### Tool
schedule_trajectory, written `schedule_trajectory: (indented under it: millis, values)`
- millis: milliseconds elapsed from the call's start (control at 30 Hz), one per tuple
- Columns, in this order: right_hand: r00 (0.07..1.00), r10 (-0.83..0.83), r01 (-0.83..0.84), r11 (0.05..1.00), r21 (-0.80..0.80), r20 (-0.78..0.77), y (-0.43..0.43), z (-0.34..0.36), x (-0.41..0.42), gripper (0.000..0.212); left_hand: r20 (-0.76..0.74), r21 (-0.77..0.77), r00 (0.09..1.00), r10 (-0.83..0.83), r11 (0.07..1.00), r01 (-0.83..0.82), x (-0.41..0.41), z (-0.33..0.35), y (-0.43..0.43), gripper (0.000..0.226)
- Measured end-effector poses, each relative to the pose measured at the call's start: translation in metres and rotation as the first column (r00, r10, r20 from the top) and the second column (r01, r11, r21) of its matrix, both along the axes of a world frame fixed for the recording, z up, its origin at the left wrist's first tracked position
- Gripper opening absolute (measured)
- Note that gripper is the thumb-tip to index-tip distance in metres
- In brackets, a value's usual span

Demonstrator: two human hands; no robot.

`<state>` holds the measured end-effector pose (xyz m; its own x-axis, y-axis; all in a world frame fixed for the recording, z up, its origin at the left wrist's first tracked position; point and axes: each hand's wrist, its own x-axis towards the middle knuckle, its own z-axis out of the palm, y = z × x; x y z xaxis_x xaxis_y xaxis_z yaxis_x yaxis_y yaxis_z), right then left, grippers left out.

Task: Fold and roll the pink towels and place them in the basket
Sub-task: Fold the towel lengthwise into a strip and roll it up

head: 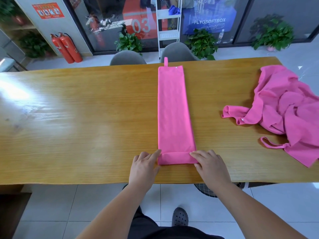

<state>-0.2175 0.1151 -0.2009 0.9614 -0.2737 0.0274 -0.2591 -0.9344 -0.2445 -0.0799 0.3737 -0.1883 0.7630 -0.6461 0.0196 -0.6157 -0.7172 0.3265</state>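
Two hands, left hand point(144, 163) & right hand point(209, 163), palms down, fingers lightly spread, pressing folded towel's point(174, 109) rolled near end.

- An office or commercial premises: glass partition point(207, 18) with printed lettering.
- Two red fire extinguishers point(66, 48) beside a posted notice point(48, 10).
- Long wooden table point(86, 118), grey chairs point(127, 58), potted plants point(202, 44).

Table point(86, 118): wood, visible grain, glossy varnish with strong glare at left of frame. Folded towel point(174, 109) at centre and crumpled towel pile point(284, 114) at right: pink cloth, matt, fine soft nap; small shiny snap on each. Floor point(60, 213) at bottom: smooth pale tiles, slight sheen.
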Motion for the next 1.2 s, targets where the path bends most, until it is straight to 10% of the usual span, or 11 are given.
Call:
schedule_trajectory:
  millis: [533,767,1033,1200]
  values:
    - [0.957,-0.259,0.29,0.807,0.515,-0.133,-0.011,0.016,-0.002,0.016,-0.586,-0.06,0.796,0.151,0.972,-0.228,0.019,0.008,0.006,0.052]
    - [0.959,-0.263,0.283,0.923,0.261,-0.107,-0.003,0.036,0.019,0.013,-0.286,-0.051,0.925,0.248,0.961,-0.273,0.019,0.022,-0.017,0.046]
    - [0.996,-0.054,0.055,0.998,-0.02,0.069,0.005,0.01,0.014,0.033,0.145,-0.05,0.989,-0.02,0.998,0.027,0.003,0.002,-0.012,0.043]
    - [1.0,0.003,-0.003,1.0,-0.029,-0.012,0.003,0.004,-0.003,0.05,0.06,-0.034,0.995,-0.076,0.996,0.078,-0.011,-0.008,0.01,0.052]
